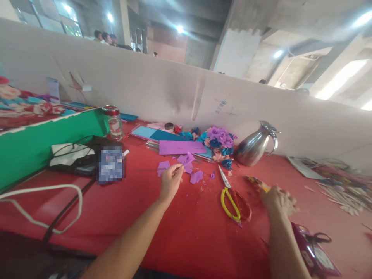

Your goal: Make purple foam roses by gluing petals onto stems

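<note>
My left hand (171, 179) reaches forward over the red table (186, 232) and pinches a small purple paper piece (186, 159) between thumb and fingers. More purple paper pieces (196, 176) lie just beside it. My right hand (278, 199) is blurred by motion, its fingers curled over a small yellow and red object (257, 182) on the table. Yellow-handled scissors (229, 195) lie between the two hands, blades pointing away from me.
A purple paper sheet (181, 147) lies on blue sheets, next to a cluster of paper flowers (219, 141). A steel jug (254, 147) stands behind. A glass jar (114, 122), a green board (43, 143), a white cable (40, 190) and wooden sticks (345, 193) surround the workspace.
</note>
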